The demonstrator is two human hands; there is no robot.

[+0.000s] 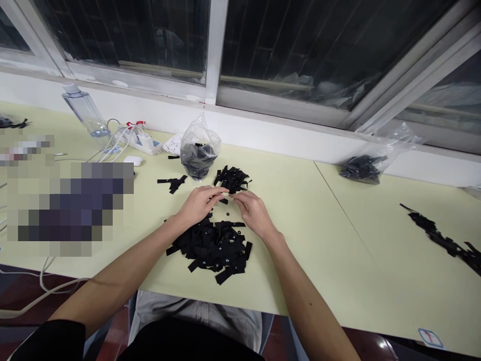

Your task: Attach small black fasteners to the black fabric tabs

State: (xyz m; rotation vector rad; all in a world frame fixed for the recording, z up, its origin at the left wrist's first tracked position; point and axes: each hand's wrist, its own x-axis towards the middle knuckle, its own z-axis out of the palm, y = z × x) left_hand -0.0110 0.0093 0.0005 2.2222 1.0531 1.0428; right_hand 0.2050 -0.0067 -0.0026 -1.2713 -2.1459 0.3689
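My left hand (201, 203) and my right hand (252, 209) meet fingertip to fingertip over the table, both pinched closed. Whatever lies between their fingertips is too small to name. Just below them spreads a large pile of black fabric strips (214, 245), some with small white marks. A smaller pile of black strips (232, 178) sits right behind my fingertips. Small black rings (227, 214) lie between the two piles. To the left of the smaller pile are a few loose black strips (173, 183).
Behind the piles stands a clear bag of black pieces (199, 155). Another bag (363, 168) and a row of black strips (439, 238) lie at right. A water bottle (88, 115), power strip (141, 140), white case (133, 160) and cables are at left.
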